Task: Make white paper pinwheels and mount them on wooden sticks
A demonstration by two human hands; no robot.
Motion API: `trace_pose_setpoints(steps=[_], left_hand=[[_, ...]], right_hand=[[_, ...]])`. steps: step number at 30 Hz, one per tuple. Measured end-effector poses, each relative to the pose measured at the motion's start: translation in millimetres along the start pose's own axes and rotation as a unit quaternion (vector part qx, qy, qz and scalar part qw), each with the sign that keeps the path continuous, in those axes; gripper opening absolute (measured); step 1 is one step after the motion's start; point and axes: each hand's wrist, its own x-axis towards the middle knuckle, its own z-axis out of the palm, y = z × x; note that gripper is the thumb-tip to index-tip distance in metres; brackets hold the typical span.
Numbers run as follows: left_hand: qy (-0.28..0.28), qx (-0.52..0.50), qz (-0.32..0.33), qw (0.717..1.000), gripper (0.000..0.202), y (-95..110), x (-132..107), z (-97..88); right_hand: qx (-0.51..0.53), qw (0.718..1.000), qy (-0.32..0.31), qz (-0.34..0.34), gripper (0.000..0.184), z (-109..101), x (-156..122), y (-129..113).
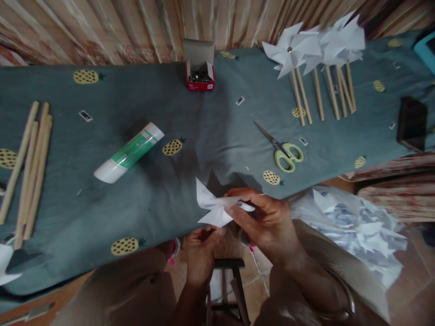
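Note:
A folded white paper pinwheel (212, 206) is held over the near edge of the table. My right hand (265, 222) pinches its centre from the right, fingers closed on the paper. My left hand (200, 246) is below it, fingers curled up against the underside of the paper. What else the left fingers hold, if anything, is hidden.
On the grey pineapple-print cloth (217, 136) lie a green-and-white glue stick (129, 152), green-handled scissors (283, 149), a red box of pins (200, 74), wooden sticks (29, 167) at left, and finished white pinwheels on sticks (316, 54) at back right. A bag of paper scraps (353, 226) sits at right.

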Motion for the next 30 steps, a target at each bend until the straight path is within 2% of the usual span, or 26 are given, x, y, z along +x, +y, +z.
trace_pose_setpoints(steps=[3,5,11,16,25,30], left_hand=[[0.006,-0.009,-0.002,1.000,0.025,1.0,-1.1,2.3],[0.011,-0.013,0.001,1.000,0.026,2.2,-1.9,4.4],[-0.004,-0.046,0.003,0.999,0.031,6.7,-7.3,8.0],[-0.032,-0.082,-0.015,0.996,0.041,9.3,-13.7,7.3],[-0.030,-0.062,0.040,0.997,0.039,20.6,-29.9,1.5],[-0.034,-0.066,0.054,0.996,0.041,25.2,-40.1,-4.8]], right_hand=[[0.064,0.995,-0.019,0.073,0.009,2.8,3.9,-0.7],[0.092,0.991,-0.029,0.094,0.011,3.6,6.9,-0.3],[0.120,0.988,-0.036,0.088,0.010,4.4,16.3,1.3],[0.160,0.980,-0.060,0.106,0.019,5.8,23.9,2.4],[0.207,0.964,-0.093,0.141,0.031,5.6,24.4,-10.0],[0.177,0.967,-0.130,0.129,0.035,5.1,25.8,-12.8]])
